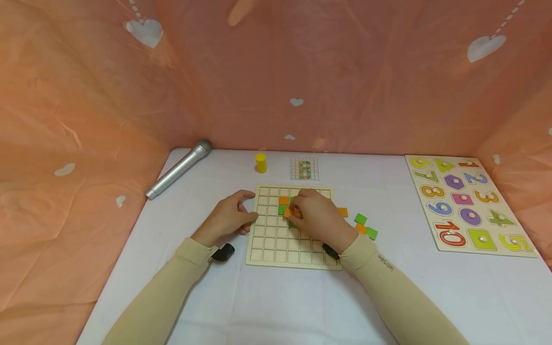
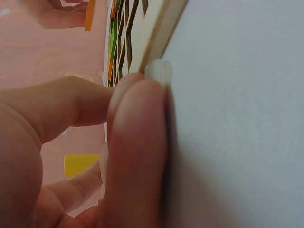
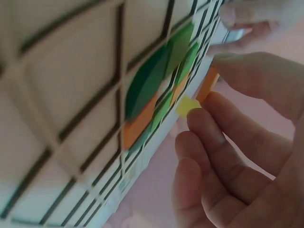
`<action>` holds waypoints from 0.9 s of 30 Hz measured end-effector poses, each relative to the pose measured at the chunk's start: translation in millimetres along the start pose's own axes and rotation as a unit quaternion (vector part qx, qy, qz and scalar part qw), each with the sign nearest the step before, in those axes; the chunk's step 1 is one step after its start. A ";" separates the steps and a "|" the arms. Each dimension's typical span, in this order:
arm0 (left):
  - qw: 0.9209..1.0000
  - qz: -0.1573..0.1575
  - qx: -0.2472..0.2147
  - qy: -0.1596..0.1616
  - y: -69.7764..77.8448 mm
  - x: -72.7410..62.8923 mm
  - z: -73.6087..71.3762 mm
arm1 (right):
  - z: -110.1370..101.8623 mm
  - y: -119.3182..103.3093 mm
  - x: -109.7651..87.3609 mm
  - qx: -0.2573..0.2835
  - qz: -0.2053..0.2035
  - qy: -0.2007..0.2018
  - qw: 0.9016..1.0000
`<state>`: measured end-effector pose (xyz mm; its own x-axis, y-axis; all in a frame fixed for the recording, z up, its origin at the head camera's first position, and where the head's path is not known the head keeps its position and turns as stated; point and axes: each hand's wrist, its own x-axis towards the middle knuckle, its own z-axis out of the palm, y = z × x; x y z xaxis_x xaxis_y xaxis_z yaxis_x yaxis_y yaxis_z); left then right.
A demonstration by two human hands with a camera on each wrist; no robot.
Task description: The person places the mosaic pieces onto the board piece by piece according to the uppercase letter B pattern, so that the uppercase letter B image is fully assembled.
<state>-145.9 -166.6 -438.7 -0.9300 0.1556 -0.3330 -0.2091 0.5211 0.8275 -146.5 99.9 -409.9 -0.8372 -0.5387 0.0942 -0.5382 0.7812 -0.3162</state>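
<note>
A pale wooden grid board [image 1: 268,243] lies on the white table, with green and orange tiles in its upper middle squares. Above these tiles my right hand [image 1: 316,213] pinches an orange square tile [image 3: 208,85] between thumb and forefinger, held off the board. Among the placed pieces are an orange tile [image 1: 283,200], a green tile [image 1: 282,210] and a dark green piece with a curved edge [image 3: 145,85]. My left hand [image 1: 226,218] rests at the board's left edge, its fingertips [image 2: 137,99] against the rim. My right hand hides part of the pattern.
A small pattern card [image 1: 305,168] and a yellow cylinder [image 1: 260,163] stand behind the board. Loose tiles [image 1: 361,219] lie to its right. A silver microphone [image 1: 178,170] is at the back left, a number puzzle board [image 1: 472,206] at the far right. Pink cloth [image 1: 276,76] encloses the table.
</note>
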 end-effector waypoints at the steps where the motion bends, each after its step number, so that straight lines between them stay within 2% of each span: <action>1: 1.000 0.000 0.000 0.000 0.0 0.0 0.1 | 1.5 -2.5 0.8 -0.001 -0.001 -0.004 1.000; 8: 1.000 -0.002 -0.003 0.000 0.5 0.1 0.7 | 8.9 -11.4 2.2 0.000 -0.006 -0.014 1.000; 27: 1.000 0.007 0.013 0.002 1.7 -0.8 -0.3 | 17.3 -13.6 2.9 0.000 -0.006 -0.017 1.000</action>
<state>-145.6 -166.0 -436.8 -0.9338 0.1603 -0.3199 -0.1884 0.5399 0.8204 -140.0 82.2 -421.6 -0.8267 -0.5587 0.0661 -0.5485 0.7742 -0.3158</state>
